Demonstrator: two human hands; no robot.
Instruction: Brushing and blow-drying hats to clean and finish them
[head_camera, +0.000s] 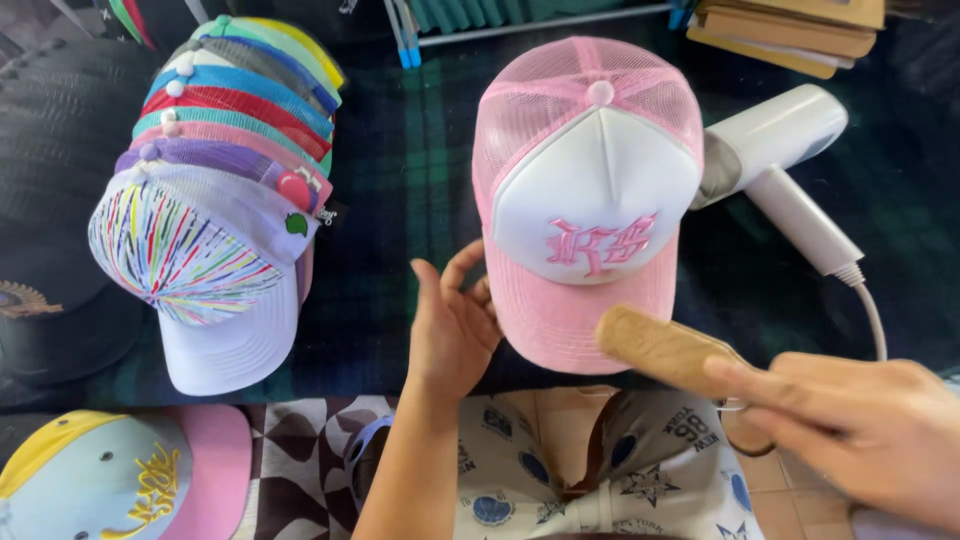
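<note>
A pink and white trucker cap (590, 190) with pink embroidery on its front panel stands on the dark plaid cloth (400, 170), brim toward me. My left hand (452, 318) rests against the left edge of the pink brim, fingers spread and touching it. A tan wooden brush (665, 348) is gripped in my right hand (850, 430), its end lying over the right side of the brim.
A stack of several colourful caps (215, 180) stands at the left, topped by a striped white one. A white handheld steamer (785, 160) with a cord lies to the right of the cap. A light blue, yellow and pink cap (120, 475) sits at the lower left. Brown books (790, 25) lie at the top right.
</note>
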